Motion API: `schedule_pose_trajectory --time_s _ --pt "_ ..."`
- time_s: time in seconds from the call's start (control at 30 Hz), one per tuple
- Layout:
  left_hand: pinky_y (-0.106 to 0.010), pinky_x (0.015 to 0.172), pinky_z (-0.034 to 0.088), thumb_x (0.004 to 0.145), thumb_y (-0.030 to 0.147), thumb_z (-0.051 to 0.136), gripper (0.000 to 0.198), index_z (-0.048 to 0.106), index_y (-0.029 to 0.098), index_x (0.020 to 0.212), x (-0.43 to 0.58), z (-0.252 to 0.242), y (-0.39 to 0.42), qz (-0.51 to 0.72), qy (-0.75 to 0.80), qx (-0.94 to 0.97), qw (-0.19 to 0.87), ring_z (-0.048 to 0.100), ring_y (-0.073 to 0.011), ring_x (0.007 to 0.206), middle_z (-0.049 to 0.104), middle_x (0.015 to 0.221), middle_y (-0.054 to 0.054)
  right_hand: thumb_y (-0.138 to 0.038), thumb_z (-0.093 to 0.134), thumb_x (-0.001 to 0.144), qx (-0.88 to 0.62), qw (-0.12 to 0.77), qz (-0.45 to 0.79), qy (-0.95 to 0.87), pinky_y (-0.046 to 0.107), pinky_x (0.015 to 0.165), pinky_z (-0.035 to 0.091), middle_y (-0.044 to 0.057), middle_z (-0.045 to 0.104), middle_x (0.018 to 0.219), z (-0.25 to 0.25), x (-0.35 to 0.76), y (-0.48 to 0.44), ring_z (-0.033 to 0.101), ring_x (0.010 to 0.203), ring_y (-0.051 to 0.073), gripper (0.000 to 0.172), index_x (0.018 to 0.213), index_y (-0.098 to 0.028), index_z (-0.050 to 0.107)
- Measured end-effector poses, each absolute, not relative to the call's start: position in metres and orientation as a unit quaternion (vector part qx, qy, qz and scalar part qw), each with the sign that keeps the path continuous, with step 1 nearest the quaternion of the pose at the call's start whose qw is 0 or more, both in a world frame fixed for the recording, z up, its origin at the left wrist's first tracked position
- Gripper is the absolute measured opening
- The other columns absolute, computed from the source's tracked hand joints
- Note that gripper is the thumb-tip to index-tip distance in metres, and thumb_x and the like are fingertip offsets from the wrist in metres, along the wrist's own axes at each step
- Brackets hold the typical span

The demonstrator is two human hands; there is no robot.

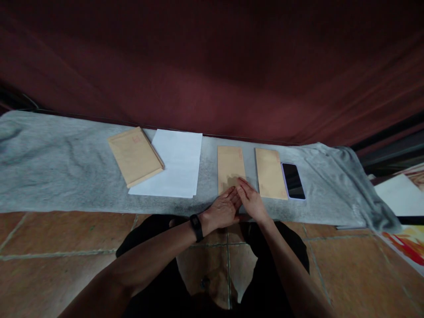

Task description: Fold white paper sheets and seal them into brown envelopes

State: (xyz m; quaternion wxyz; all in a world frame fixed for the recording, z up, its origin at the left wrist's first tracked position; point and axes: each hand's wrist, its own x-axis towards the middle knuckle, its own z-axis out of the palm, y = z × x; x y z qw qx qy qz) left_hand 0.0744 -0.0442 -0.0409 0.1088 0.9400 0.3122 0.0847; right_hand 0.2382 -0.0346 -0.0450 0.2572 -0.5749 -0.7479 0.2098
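My left hand [222, 211], with a black band [196, 228] on its wrist, lies over the near end of a brown envelope [231, 164]. My right hand [252, 202] meets it there and partly overlaps its fingers. Both hands have their fingers stretched out and rather flat on the envelope, whose near edge they hide. A second brown envelope [271, 173] lies just to the right, apart from my right hand. Farther left, a stack of brown envelopes [135, 155] rests at a slant on white paper sheets [179, 163].
A grey cloth [66, 163] covers the long, narrow surface. Beside the right envelope lies a phone [293, 181] with a dark screen. Dark red fabric [212, 75] hangs behind. Below are my knees and the tiled floor [59, 274]; printed sheets [409, 243] are at far right.
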Motion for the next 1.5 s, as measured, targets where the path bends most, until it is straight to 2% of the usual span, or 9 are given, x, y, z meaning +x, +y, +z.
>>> schedule_pose_trajectory --time_s 0.1,0.2,0.33,0.47,0.67,0.97,1.13,1.33,1.5 --pt "-0.041 0.121 0.026 0.090 0.053 0.060 0.072 0.050 0.005 0.143 0.075 -0.041 -0.047 0.094 0.324 0.931 0.140 0.047 -0.0298 0.139 0.056 0.145 -0.020 -0.045 0.028 0.106 -0.527 0.188 0.220 -0.799 0.047 0.124 0.027 0.009 0.040 0.159 -0.050 0.232 -0.029 0.034 0.149 0.022 0.053 0.147 -0.020 0.051" --pt "-0.042 0.118 0.032 0.090 0.054 0.060 0.070 0.051 0.007 0.142 0.076 -0.043 -0.048 0.108 0.340 0.920 0.164 0.051 -0.0298 0.135 0.057 0.144 -0.019 -0.046 0.024 0.107 -0.523 0.119 0.199 -0.820 0.047 0.126 0.018 0.006 0.027 0.165 -0.052 0.227 -0.016 0.022 0.154 0.022 0.055 0.152 -0.022 0.044" --pt "-0.044 0.120 0.028 0.091 0.054 0.058 0.071 0.047 0.008 0.144 0.076 -0.044 -0.047 0.119 0.328 0.920 0.178 0.046 -0.0290 0.140 0.053 0.148 -0.018 -0.046 0.023 0.107 -0.522 0.066 0.172 -0.833 0.043 0.126 0.018 0.003 0.023 0.167 -0.049 0.223 0.015 0.020 0.154 0.019 0.054 0.155 -0.026 0.038" --pt "-0.042 0.122 0.024 0.093 0.056 0.053 0.075 0.039 0.009 0.149 0.075 -0.046 -0.046 0.131 0.315 0.924 0.172 0.041 -0.0276 0.144 0.045 0.155 -0.018 -0.044 0.027 0.107 -0.535 0.058 0.120 -0.834 0.043 0.126 0.018 0.004 0.020 0.167 -0.052 0.217 0.049 0.020 0.154 0.020 0.054 0.158 -0.025 0.033" --pt "-0.042 0.123 0.022 0.096 0.061 0.048 0.079 0.033 0.008 0.153 0.074 -0.053 -0.045 0.136 0.309 0.928 0.158 0.032 -0.0286 0.150 0.039 0.159 -0.020 -0.044 0.027 0.107 -0.583 0.094 0.046 -0.806 0.045 0.126 0.016 0.009 0.020 0.167 -0.061 0.207 0.087 0.019 0.154 0.024 0.058 0.159 -0.018 0.030" --pt "-0.044 0.123 0.023 0.092 0.056 0.059 0.084 0.029 0.008 0.154 0.070 -0.056 -0.046 0.142 0.302 0.930 0.154 0.027 -0.0292 0.152 0.033 0.161 -0.020 -0.048 0.027 0.106 -0.612 0.083 0.053 -0.785 0.050 0.125 0.013 0.015 0.017 0.167 -0.057 0.206 0.108 0.015 0.155 0.028 0.063 0.159 -0.013 0.027" --pt "-0.041 0.124 0.022 0.097 0.057 0.050 0.077 0.031 0.008 0.153 0.069 -0.051 -0.046 0.128 0.298 0.935 0.141 0.029 -0.0266 0.151 0.035 0.161 -0.019 -0.047 0.028 0.106 -0.568 0.084 0.078 -0.815 0.051 0.126 0.014 0.011 0.017 0.167 -0.057 0.210 0.088 0.017 0.155 0.025 0.060 0.159 -0.019 0.026" --pt "-0.040 0.123 0.022 0.094 0.057 0.055 0.078 0.034 0.009 0.152 0.068 -0.050 -0.050 0.114 0.297 0.938 0.135 0.034 -0.0269 0.149 0.043 0.157 -0.018 -0.047 0.030 0.106 -0.500 0.058 0.105 -0.858 0.052 0.126 0.013 0.003 0.021 0.167 -0.054 0.217 0.059 0.016 0.155 0.025 0.056 0.158 -0.026 0.030" --pt "-0.041 0.118 0.031 0.092 0.056 0.058 0.074 0.040 0.012 0.149 0.067 -0.051 -0.054 0.113 0.294 0.938 0.142 0.043 -0.0271 0.143 0.050 0.151 -0.017 -0.048 0.033 0.106 -0.437 0.048 0.165 -0.883 0.050 0.127 0.012 -0.004 0.027 0.165 -0.046 0.226 0.031 0.018 0.154 0.021 0.049 0.154 -0.036 0.036"
